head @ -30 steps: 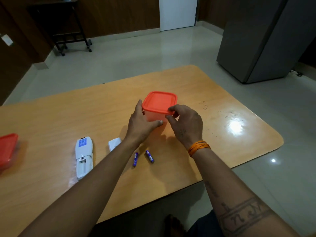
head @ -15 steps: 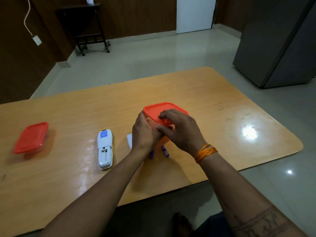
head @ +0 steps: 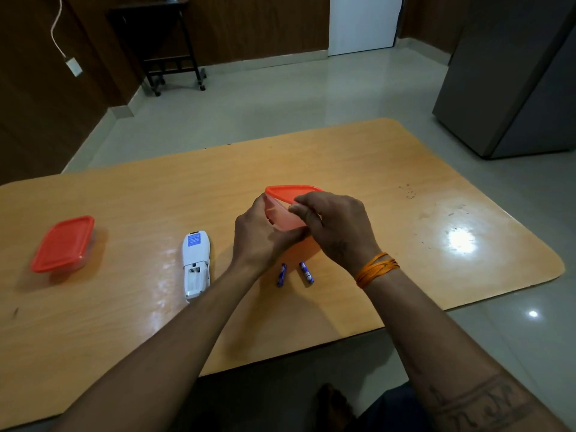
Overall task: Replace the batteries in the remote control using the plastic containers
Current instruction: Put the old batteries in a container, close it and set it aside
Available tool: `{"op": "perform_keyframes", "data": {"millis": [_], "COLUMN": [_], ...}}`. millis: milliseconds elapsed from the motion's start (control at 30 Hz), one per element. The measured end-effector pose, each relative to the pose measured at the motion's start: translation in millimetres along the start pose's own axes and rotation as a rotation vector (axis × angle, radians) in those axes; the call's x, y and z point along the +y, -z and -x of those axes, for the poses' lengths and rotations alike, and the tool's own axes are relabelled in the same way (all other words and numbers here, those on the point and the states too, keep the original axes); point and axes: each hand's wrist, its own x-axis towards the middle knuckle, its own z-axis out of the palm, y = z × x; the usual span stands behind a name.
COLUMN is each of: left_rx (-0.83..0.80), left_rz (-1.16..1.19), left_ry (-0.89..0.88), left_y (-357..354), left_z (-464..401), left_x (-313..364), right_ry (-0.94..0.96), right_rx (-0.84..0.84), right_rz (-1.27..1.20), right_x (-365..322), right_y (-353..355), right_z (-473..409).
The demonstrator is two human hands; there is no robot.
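A clear plastic container (head: 282, 218) with an orange lid (head: 290, 191) is held tilted above the table. My left hand (head: 260, 241) grips its base from the left and below. My right hand (head: 335, 226) grips the lid's near edge with thumb and fingers. Two blue batteries (head: 281, 275) (head: 306, 272) lie on the table just below my hands. The white remote (head: 196, 265) lies face down to the left, its battery bay uncovered and empty. A second orange-lidded container (head: 64, 243) sits closed at the far left.
The wooden table (head: 405, 244) has a rounded right corner and a bright glare patch on its right side. Beyond it are a tiled floor, a dark wheeled stand at the back and a grey cabinet at the right.
The container came up off the table and tilted, lid facing away. My right hand shifted from the lid's corner onto its near edge. The camera view swung left.
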Motion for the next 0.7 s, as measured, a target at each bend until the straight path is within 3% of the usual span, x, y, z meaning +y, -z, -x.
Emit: {"op": "perform_keyframes", "data": {"millis": [167,267,567,700], "left_rx": [-0.014,-0.015,-0.044,-0.076], "left_rz": [-0.001,-0.006,-0.019,0.013], "left_ry": [-0.002,-0.007,-0.003,0.006], "left_y": [6,8,8,13], "left_z": [-5,-8,-5,-3], "left_x": [-5,-7,-13,-16], "right_ry": [-0.035,-0.025,0.012,-0.236], "right_rx": [-0.176,-0.170,0.034,0.265], "right_rz": [-0.086,-0.079,-0.058,-0.161], "right_x": [10,15,16,34], "right_y": [1,1,2,11], "right_z": [6,5,-6,-12]}}
